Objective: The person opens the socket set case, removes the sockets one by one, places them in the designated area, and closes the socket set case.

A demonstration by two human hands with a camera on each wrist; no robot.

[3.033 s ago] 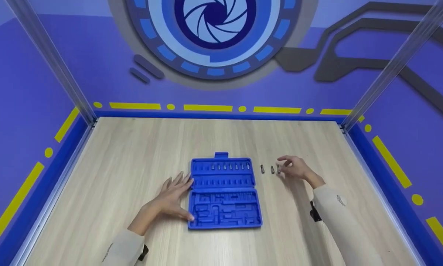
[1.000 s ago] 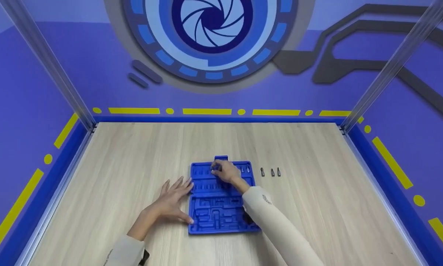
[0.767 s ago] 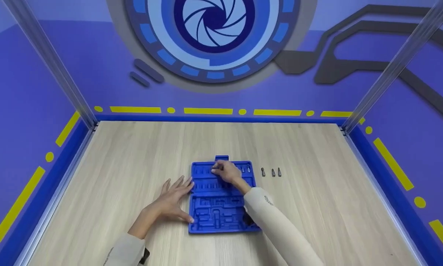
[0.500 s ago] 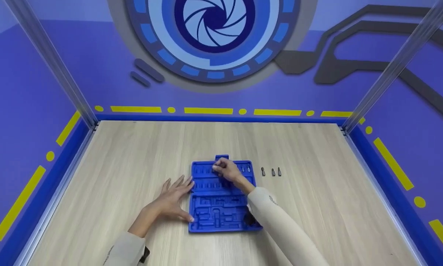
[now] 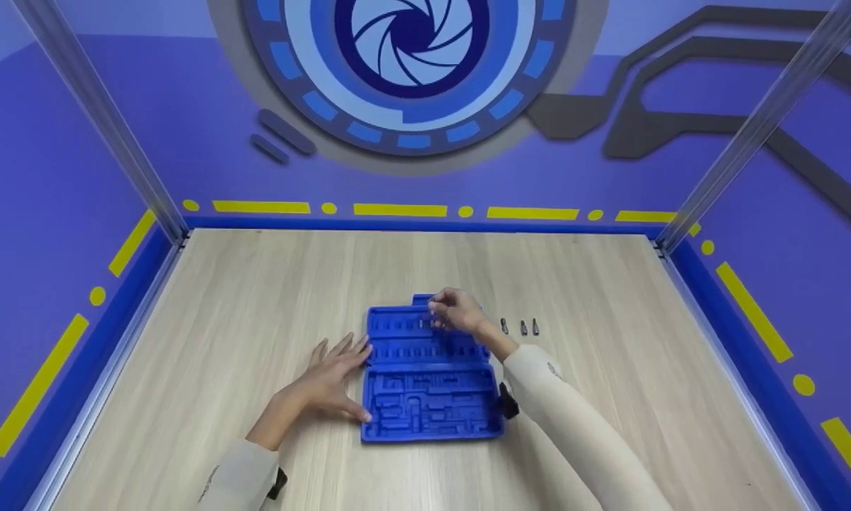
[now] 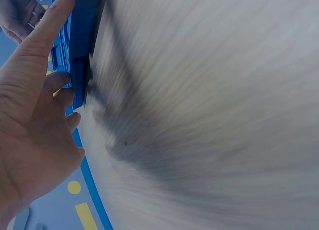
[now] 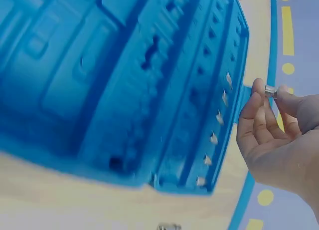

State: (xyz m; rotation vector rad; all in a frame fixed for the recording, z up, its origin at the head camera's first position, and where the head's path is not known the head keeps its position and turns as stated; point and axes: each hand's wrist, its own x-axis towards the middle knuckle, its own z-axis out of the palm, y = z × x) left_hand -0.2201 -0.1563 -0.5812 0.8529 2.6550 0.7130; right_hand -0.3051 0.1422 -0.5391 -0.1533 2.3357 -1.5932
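- on the wooden table [image 5: 276, 284], what to see?
- a blue case [image 5: 432, 436], opened out flat, with moulded hollows [image 5: 414, 408] in the near half and rows of slots [image 5: 398, 351] in the far half. from the right wrist, count six seated bits [image 7: 213, 137] in the outermost row, partly screened from the head view by the right hand [image 5: 457, 312].
- and between those fingertips?
- pinching a small metal bit [image 7: 270, 92] with thumb and forefinger, clear of the slots, near the latch tab [image 5: 420, 299].
- what of the left hand [image 5: 328, 385]?
- resting at the left edge of the case, with fingers spread; thumb at the near half, fingertips at the far half.
- anything loose?
- yes, three loose bits [image 5: 524, 327] on the wood, just right of the case.
- any writing to read?
- only dark marks [image 5: 553, 369] on the pale sleeves [image 5: 588, 419], too small to make out. on the back wall, yellow dashes [image 5: 400, 210] below a round blue drawing [image 5: 411, 117].
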